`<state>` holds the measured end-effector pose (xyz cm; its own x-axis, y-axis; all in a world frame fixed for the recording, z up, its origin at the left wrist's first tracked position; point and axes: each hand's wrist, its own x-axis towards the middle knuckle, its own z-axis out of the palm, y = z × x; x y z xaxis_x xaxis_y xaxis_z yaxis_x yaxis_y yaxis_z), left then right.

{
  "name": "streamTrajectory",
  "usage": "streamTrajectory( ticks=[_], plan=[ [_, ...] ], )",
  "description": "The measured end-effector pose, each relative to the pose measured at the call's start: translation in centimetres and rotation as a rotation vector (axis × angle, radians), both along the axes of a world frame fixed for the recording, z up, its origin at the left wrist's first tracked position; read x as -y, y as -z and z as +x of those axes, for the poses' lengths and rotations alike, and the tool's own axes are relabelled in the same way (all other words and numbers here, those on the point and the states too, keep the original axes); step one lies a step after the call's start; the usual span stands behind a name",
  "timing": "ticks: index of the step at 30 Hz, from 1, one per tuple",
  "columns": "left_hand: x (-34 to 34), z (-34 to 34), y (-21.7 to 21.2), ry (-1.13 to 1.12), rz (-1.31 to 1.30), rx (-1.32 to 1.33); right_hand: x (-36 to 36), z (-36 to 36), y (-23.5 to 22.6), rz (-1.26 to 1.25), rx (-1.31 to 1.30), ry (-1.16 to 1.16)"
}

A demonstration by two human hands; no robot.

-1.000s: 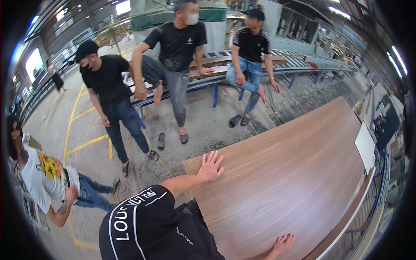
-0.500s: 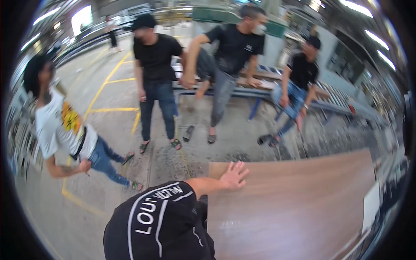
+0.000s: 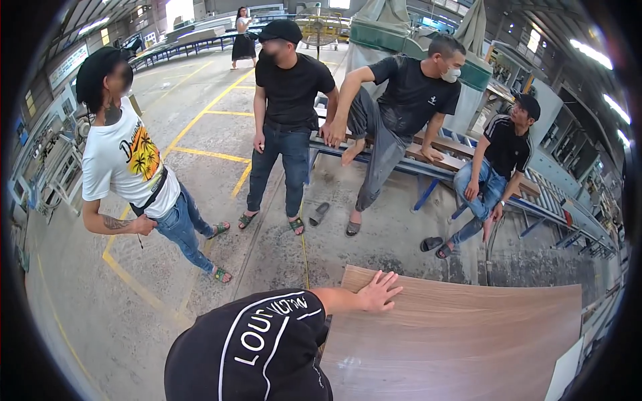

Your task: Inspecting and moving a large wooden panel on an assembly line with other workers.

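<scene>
My left hand (image 3: 378,293) lies flat, fingers spread, on the near left corner of a large wood-grain panel (image 3: 468,341). My forearm reaches it from my black shirt with white lettering (image 3: 247,347) at the lower edge. The hand grips nothing. The panel stretches from the hand to the right and lies flat and low. My right hand is out of the picture.
A person in a white printed shirt (image 3: 127,167) stands at the left, and another in black (image 3: 287,113) stands ahead. Two more sit on a roller conveyor (image 3: 468,160). Loose sandals (image 3: 319,214) lie on the concrete floor with yellow lines (image 3: 200,154). Machines line the right wall.
My view has swung left, so the panel now lies lower right. My left hand stays on its corner. My right hand has left the picture. The person in white has straightened up.
</scene>
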<state>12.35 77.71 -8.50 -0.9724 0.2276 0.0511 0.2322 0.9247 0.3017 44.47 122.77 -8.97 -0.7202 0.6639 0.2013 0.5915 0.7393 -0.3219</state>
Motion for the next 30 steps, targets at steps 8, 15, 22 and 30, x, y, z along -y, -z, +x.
streamTrajectory(
  ticks=[8, 15, 22, 30],
  plan=[
    [0.0, 0.0, 0.2, 0.008, -0.007, 0.005, 1.5, 2.0, 0.3, -0.054, -0.103, 0.026],
    [0.3, 0.2, 0.0, 0.013, -0.014, 0.051, -0.4, 2.9, 3.0, -0.033, -0.051, 0.032],
    [-0.7, -0.8, 0.3, 0.039, -0.007, 0.044, -3.7, 4.6, 8.4, -0.309, -0.365, 0.054],
    [0.0, -0.7, 1.6, 0.018, -0.003, 0.015, 4.1, 1.0, -4.6, 0.075, 0.123, 0.025]
  ],
)
